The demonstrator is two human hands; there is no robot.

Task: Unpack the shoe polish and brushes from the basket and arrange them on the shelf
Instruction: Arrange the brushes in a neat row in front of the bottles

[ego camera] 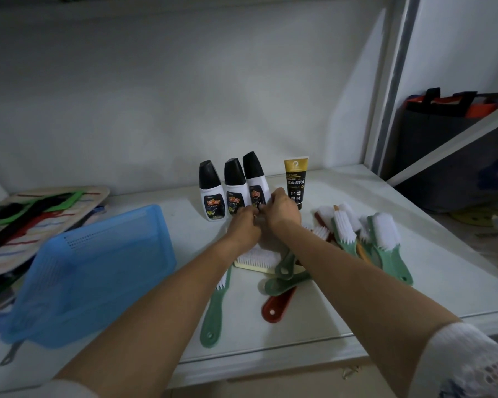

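Both hands met just in front of the polish bottles, fingers curled together around something small and dark; what it was could not be made out, and whether either hand truly gripped it could not be told. The left hand (pixel 243 225) sat a little lower and nearer, the right hand (pixel 282 209) just beside it, touching the front of the rightmost bottle. Going from left to right across the white shelf (pixel 414 254): at the far left lay a stack of striped fabric pieces (pixel 41 214) with green, black and red bands. In front of it a blue plastic basket (pixel 92 271) rested tilted, its open side turned toward the shelf. Next came a green-handled brush (pixel 213 314) lying flat, its handle pointing toward the viewer, partly hidden under the left forearm. Behind the hands three white polish bottles (pixel 212 196) with black caps stood upright in a close row near the back wall. Under the wrists lay a cream-backed brush (pixel 256 261) with white bristles, and just beside it a red brush handle (pixel 278 307) and overlapping green handles. To the right of the bottles a gold and black tube (pixel 296 182) stood upright on its cap. Further right, a heap of white-bristled brushes (pixel 383 239) with green handles lay piled against each other. Beyond the shelf's right edge, a dark bag (pixel 443 116) with orange trim sat in shadow.
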